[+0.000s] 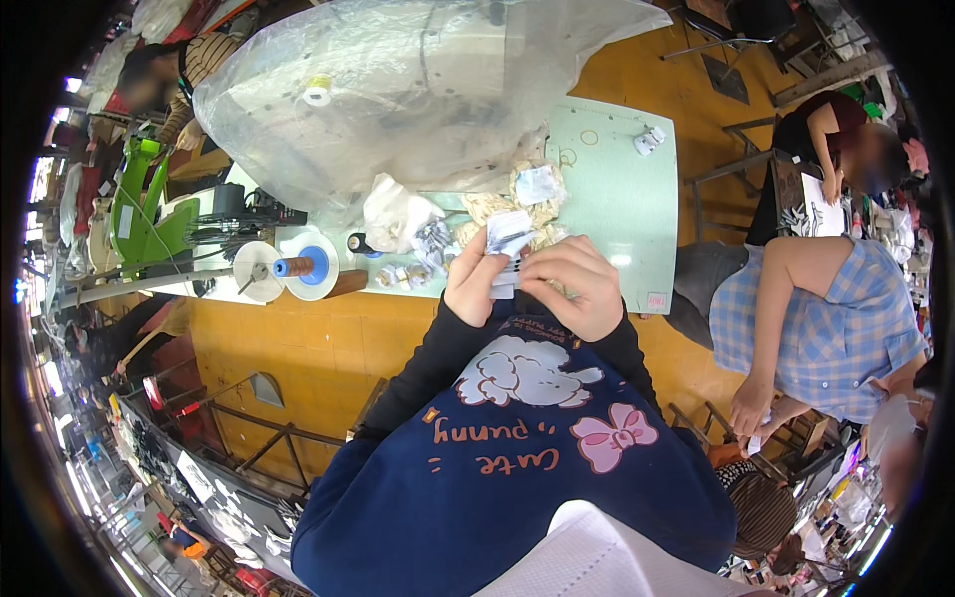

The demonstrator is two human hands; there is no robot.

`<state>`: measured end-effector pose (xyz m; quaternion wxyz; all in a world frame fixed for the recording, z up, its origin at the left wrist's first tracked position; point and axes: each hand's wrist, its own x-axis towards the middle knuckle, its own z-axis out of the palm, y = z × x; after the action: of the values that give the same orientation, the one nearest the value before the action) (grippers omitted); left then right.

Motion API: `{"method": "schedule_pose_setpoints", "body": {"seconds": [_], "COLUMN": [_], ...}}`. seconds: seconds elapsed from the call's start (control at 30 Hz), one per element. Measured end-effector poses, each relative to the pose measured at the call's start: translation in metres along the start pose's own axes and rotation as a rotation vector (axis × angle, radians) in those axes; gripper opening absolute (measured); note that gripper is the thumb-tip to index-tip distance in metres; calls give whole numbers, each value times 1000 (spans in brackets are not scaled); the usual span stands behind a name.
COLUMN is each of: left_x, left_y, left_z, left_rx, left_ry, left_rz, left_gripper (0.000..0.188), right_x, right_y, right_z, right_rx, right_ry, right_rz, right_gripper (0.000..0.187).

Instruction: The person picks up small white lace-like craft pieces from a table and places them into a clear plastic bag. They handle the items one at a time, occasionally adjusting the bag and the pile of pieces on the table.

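In front of my chest, at the near edge of the pale green table, my left hand (473, 283) is closed round a small stack of white labels (508, 237) with dark markings. My right hand (579, 283) has its fingers bent in a pinch at the right edge of the same stack. Just beyond my hands lies a heap of cream tag bundles (542, 211). Left of it are a crumpled white plastic bag (393, 211) and small bundles of bluish-white labels (432, 244). Several little wrapped bundles (403, 276) sit near the table's front edge.
A large clear plastic sheet (398, 99) covers the far table, with a yellow-and-white tape roll (317, 92) on it. Spools (308, 267) and a green machine (149, 209) stand left. A person in a checked shirt (826, 328) is close on the right; others work farther off.
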<state>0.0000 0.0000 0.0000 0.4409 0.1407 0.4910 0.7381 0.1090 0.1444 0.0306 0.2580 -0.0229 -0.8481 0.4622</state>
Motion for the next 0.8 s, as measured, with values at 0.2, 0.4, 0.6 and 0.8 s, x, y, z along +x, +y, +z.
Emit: {"method": "schedule_pose_setpoints", "body": {"seconds": [0.2, 0.4, 0.6, 0.8], "left_x": [-7, -5, -2, -3], "left_y": [11, 16, 14, 15], "left_z": [23, 15, 19, 23], "left_rx": [247, 245, 163, 143], "left_ry": [-17, -83, -66, -96], "left_rz": [52, -63, -70, -93], "left_gripper": [43, 29, 26, 26], "right_x": [11, 14, 15, 15], "right_y": [-8, -9, -10, -13], "right_z": [-5, -5, -8, -6], "right_rx": [-115, -94, -151, -25], "right_ry": [156, 131, 114, 202], "right_rz": [58, 130, 104, 241], "right_gripper": [16, 13, 10, 11]}}
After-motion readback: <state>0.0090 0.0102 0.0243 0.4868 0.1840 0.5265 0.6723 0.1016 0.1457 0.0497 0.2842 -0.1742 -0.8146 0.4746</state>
